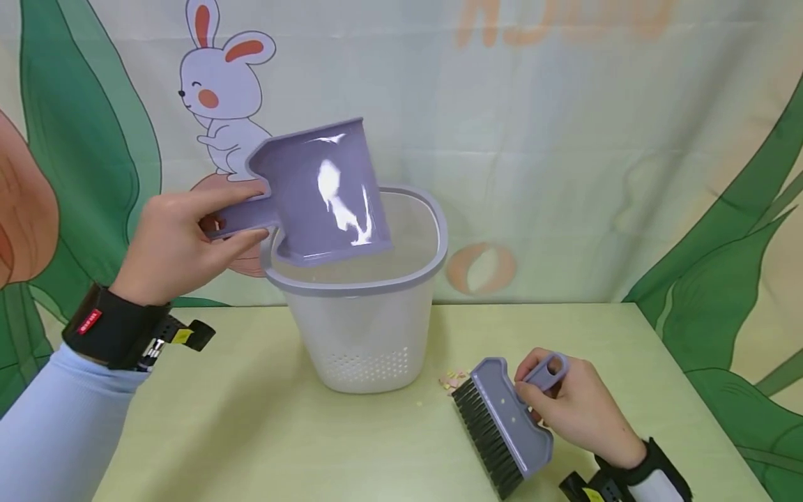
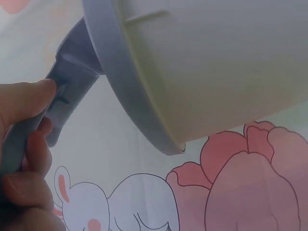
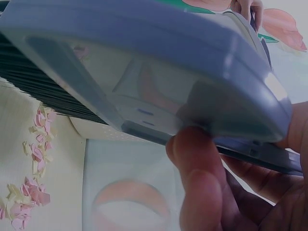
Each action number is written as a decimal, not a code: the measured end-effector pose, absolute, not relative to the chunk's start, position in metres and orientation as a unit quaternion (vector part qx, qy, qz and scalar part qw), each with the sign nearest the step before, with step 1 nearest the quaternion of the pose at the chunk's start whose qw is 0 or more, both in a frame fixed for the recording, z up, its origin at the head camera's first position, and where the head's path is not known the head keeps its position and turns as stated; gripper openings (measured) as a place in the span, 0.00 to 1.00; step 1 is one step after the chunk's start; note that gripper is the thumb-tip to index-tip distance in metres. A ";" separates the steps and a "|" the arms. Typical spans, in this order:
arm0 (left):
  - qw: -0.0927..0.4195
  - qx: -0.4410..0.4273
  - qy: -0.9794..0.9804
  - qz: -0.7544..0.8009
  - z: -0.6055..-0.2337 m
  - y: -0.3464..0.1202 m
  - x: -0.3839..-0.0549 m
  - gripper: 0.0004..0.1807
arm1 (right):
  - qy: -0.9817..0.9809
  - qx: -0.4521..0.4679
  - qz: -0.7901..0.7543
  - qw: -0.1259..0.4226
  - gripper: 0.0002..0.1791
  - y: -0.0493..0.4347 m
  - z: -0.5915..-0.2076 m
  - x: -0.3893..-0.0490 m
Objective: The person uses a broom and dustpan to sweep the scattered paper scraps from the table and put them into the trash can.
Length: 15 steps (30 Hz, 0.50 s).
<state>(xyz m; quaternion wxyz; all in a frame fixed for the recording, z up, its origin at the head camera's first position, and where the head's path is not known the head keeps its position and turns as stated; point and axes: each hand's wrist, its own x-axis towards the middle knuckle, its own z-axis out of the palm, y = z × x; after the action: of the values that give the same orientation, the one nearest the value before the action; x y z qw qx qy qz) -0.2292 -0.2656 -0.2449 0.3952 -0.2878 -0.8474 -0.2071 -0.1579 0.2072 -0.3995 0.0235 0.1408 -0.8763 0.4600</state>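
My left hand [image 1: 188, 237] grips the short handle of a purple dustpan [image 1: 326, 202], which is tilted on its side over the mouth of a white bin [image 1: 370, 328] with a purple rim. The pan's glossy inside faces me and bears no scraps that show. In the left wrist view, thumb and fingers wrap the handle [image 2: 67, 91] beside the bin's rim [image 2: 125, 91]. Low on the right, my right hand [image 1: 577, 404] holds a purple hand brush [image 1: 511, 418] by its handle, black bristles turned toward the lower left. Pink and yellow paper scraps [image 1: 453, 380] lie by the bristles.
The bin stands at the back of a pale yellow-green table [image 1: 263, 418], close to a printed cloth backdrop [image 1: 564, 139] with a rabbit and leaves. More scraps [image 3: 33, 192] show on the tabletop in the right wrist view. A black camera strap [image 1: 119, 328] circles the left wrist.
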 end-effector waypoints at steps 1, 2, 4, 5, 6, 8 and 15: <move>0.396 -0.276 -0.849 -0.214 -0.246 -0.267 -0.227 0.28 | -0.876 0.139 0.460 0.023 0.05 0.207 -0.399 -0.158; 0.395 -0.260 -0.853 -0.219 -0.247 -0.270 -0.226 0.27 | -0.877 0.138 0.460 0.024 0.05 0.208 -0.399 -0.157; 0.392 -0.225 -0.861 -0.234 -0.251 -0.277 -0.223 0.27 | -0.877 0.136 0.460 0.024 0.05 0.208 -0.399 -0.157; 0.385 -0.201 -0.866 -0.248 -0.253 -0.281 -0.221 0.28 | -0.877 0.136 0.460 0.024 0.05 0.208 -0.399 -0.156; 0.375 -0.177 -0.871 -0.263 -0.255 -0.286 -0.220 0.28 | -0.877 0.135 0.461 0.024 0.05 0.208 -0.399 -0.156; 0.354 -0.127 -0.879 -0.292 -0.260 -0.297 -0.216 0.30 | -0.877 0.135 0.461 0.024 0.05 0.208 -0.399 -0.155; 0.313 -0.049 -0.877 -0.360 -0.286 -0.336 -0.195 0.29 | -0.876 0.143 0.459 0.029 0.06 0.208 -0.398 -0.155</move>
<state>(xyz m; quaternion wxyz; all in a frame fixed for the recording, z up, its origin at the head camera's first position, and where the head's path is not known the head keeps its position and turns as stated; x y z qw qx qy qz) -0.1952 -0.3357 -0.2864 0.3133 -0.0492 -0.8772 -0.3605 -0.1551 0.2084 -0.3984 0.0294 0.1430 -0.8765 0.4588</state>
